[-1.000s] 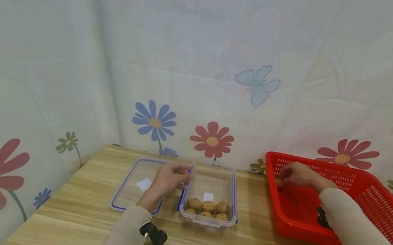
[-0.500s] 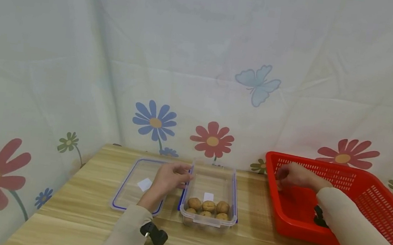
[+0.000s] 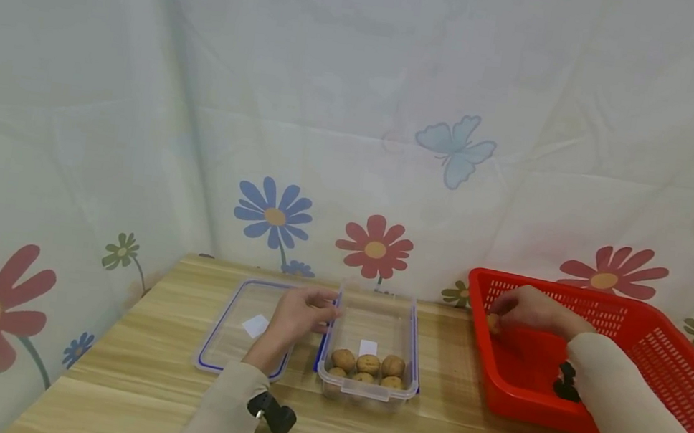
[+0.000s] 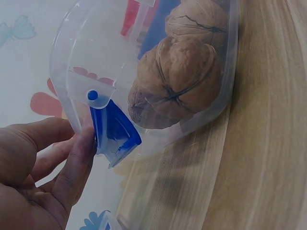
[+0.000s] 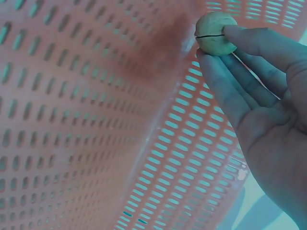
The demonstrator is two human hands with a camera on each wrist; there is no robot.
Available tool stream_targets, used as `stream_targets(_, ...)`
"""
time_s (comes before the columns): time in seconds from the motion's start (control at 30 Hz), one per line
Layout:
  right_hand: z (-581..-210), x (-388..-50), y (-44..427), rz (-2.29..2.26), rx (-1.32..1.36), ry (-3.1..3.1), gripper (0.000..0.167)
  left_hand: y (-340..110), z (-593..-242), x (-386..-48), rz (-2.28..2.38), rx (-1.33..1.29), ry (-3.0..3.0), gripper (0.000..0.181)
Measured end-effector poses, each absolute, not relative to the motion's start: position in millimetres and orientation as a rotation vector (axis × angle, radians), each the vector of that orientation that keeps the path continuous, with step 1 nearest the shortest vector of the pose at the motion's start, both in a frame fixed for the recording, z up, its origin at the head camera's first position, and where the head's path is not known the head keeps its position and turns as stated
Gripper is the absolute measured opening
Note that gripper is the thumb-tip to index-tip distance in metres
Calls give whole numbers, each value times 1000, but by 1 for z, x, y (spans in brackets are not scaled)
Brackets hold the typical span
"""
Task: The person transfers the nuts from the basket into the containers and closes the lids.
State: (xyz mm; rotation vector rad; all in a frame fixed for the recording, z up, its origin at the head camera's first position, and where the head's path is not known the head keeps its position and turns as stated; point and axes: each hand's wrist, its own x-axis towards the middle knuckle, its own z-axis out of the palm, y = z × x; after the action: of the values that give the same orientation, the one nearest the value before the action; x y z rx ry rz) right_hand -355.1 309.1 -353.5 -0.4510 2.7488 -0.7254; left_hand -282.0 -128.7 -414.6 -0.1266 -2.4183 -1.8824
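Note:
In the head view, my left hand (image 3: 297, 317) holds the left rim of a clear plastic container (image 3: 366, 392). Up close in the left wrist view, its thumb and fingers pinch the wall beside a blue latch (image 4: 112, 129). Several walnuts (image 3: 368, 365) lie at the near end of this container, around a white paper square. My right hand (image 3: 533, 310) reaches into the red basket (image 3: 496, 401), near its left wall. Between thumb and fingertips it pinches a walnut (image 5: 215, 36), whose dark seam shows in the right wrist view.
Left of the container, a clear lid with a blue seal (image 3: 227, 346) lies flat, a white paper square on it. The wooden table (image 3: 158, 381) ends at a flowered curtain (image 3: 331, 135) behind. The basket's slotted walls stand at the right.
The walnut at my right fingertips shows more than half a second ago, with the hand shifted slightly right inside the basket. My left hand stays on the container.

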Motion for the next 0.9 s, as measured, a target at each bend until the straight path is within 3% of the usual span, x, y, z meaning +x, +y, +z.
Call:
stream_targets(0.43,-322,-340,312,-879,-505,2798,49,-129,-414,-281,-1885,-120,-2414,33)
stream_targets(0.9,-280,-310,283,-925,-552,2885,57,-129,-415,-282,-1896,-134,-2403,33)
